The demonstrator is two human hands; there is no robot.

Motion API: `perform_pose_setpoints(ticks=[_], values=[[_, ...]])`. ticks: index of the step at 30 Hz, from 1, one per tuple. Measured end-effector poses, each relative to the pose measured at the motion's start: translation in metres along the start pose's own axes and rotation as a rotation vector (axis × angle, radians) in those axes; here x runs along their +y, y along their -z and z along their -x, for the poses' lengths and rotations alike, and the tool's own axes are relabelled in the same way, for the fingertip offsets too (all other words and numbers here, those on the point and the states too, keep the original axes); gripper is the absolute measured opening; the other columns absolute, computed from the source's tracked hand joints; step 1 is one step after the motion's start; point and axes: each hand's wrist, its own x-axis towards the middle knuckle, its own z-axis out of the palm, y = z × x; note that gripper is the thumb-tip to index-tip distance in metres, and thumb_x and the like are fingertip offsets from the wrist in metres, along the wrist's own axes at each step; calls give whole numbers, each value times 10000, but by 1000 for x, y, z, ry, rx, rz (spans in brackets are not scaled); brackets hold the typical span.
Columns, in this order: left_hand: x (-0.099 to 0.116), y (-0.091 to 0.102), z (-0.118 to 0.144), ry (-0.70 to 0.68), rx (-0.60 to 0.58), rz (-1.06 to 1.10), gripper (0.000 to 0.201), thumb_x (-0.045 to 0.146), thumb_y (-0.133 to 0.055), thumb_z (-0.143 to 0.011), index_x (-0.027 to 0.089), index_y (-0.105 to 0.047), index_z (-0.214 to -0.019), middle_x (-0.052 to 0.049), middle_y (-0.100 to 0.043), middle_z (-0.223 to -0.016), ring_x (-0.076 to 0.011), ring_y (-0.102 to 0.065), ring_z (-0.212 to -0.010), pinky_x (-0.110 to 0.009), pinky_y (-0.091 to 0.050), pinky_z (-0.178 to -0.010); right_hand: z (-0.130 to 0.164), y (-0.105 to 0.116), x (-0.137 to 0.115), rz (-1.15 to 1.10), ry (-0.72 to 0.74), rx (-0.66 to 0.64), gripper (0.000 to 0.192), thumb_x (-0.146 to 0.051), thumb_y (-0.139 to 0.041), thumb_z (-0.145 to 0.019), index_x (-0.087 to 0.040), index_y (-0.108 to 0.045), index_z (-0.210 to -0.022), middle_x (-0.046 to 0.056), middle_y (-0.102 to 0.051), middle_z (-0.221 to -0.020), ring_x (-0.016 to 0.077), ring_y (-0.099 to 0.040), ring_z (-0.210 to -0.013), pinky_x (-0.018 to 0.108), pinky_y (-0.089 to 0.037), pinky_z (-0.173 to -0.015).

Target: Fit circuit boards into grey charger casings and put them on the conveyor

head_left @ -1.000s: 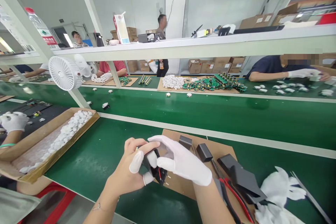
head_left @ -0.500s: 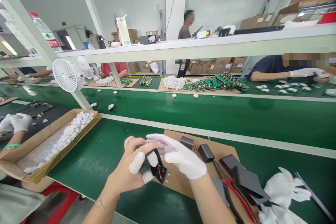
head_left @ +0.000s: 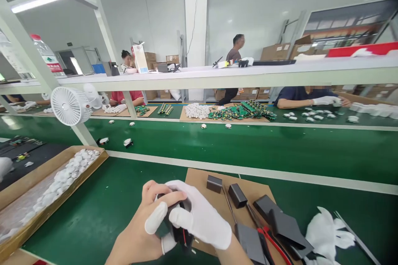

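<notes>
Black plastic part (head_left: 177,225), low in the middle of the frame, is squeezed between my left hand (head_left: 141,232) and gloved right hand (head_left: 199,219). I think I'm mid-job: loose black pieces (head_left: 238,195) wait on the cardboard sheet (head_left: 199,180) beyond.

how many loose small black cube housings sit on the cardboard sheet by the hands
2: one black housing near the sheet's far edge, another black housing just right of it. The hands may hide more.

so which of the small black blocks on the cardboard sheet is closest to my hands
The small black block at the sheet's far-left end; the other block sits further right of the gloved right hand.
</notes>
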Motion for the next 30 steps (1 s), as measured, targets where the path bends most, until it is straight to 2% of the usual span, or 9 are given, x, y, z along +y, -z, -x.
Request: perform_pose_setpoints(ticks=[2, 5, 9, 14, 18, 21, 24, 27, 30], values=[[-2, -1, -2, -19, 29, 0, 560, 181, -619, -711, 282, -460, -1238, -81, -463, -1044, -234, -480, -949, -385, -480, -815, -1, 0, -3, -24, 14, 51, 238, -223, -585, -745, -186, -583, -979, 26, -611, -954, 193, -568, -897, 311, -462, -827], [-3, -2, -7, -21, 47, -19, 533, 208, -606, -729, 275, -461, -1238, -89, -476, -1054, -243, -488, -957, -397, -479, -828, -2, 3, -6, -69, 30, -10, 192, -226, -571, -723, -192, -583, -912, 5, -575, -886, 184, -543, -883, 299, -448, -830], [-3, 0, -12, -43, 36, -52, 566, 171, -604, -712, 263, -445, -1247, -87, -521, -1053, -245, -517, -949, -424, -466, -858, -3, 4, -4, -134, 0, -6, 349, -213, -604, -680, -200, -581, -1028, 6, -564, -935, 171, -540, -855, 286, -451, -786], [4, 3, -14, -15, 76, -30, 524, 192, -613, -715, 273, -483, -1216, -79, -541, -1034, -245, -527, -951, -411, -478, -852, -1, 0, -3, -107, 25, 55, 374, -199, -608, -680, -197, -582, -1053, 5, -569, -902, 172, -552, -838, 297, -469, -789], [4, 0, -11, 13, 88, -4, 533, 234, -611, -728, 277, -491, -1246, -94, -535, -1060, -262, -518, -997, -395, -499, -835, 3, 8, -2, -77, 31, -34, 516, -187, -614, -723, -223, -525, -1230, 26, -591, -1052, 191, -568, -970, 315, -461, -878], [-7, -3, -11, 18, 53, -86, 535, 223, -595, -734, 298, -516, -1258, -76, -575, -999, -263, -546, -974, -386, -501, -833, 4, 14, 1, -99, 49, -99, 691, -237, -705, -690, -231, -450, -1333, 43, -588, -1105, 200, -576, -977, 325, -474, -876], [-21, -6, -16, 36, -4, -209, 446, 189, -547, -757, 345, -599, -1171, -35, -625, -950, -231, -588, -906, -345, -499, -827, 2, 14, 0, -83, 60, -53, 624, -266, -730, -679, -226, -528, -1268, 35, -591, -1077, 202, -570, -969, 349, -460, -906], [-27, -7, -26, 25, -37, -269, 385, 218, -511, -781, 348, -649, -1116, -19, -656, -907, -211, -607, -868, -314, -503, -823, 0, 13, -8, -165, 163, -50, 569, -380, -721, -717, -223, -562, -1241, 45, -581, -1130, 219, -545, -1053, 351, -424, -958], [-24, -7, -34, 3, -46, -284, 376, 221, -498, -778, 352, -673, -1085, -10, -666, -880, -210, -612, -876, -301, -509, -822, 4, 15, -14, -219, 218, -64, 644, -534, -678, -743, -197, -537, -1275, 77, -561, -1210, 241, -523, -1125, 357, -396, -997]])
